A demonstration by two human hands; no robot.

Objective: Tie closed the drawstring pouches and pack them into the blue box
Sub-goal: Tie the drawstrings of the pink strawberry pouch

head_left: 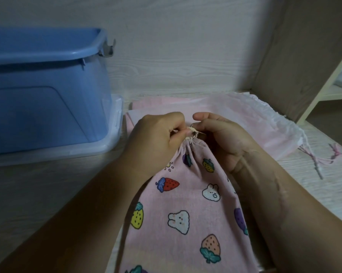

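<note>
A pink pouch printed with strawberries and rabbits lies in front of me, its mouth gathered tight at the far end. My left hand and my right hand meet above that mouth, and each pinches an end of the cream drawstring. The blue box stands open at the left, resting on its clear lid. Behind my hands lies a sheer white pouch with loose pink strings on top of other pale pink pouches.
The work surface is a pale wood-grain shelf with a back wall close behind. An upright wooden panel closes off the right side, and more shelving shows beyond it. The box has a grey latch on its right end.
</note>
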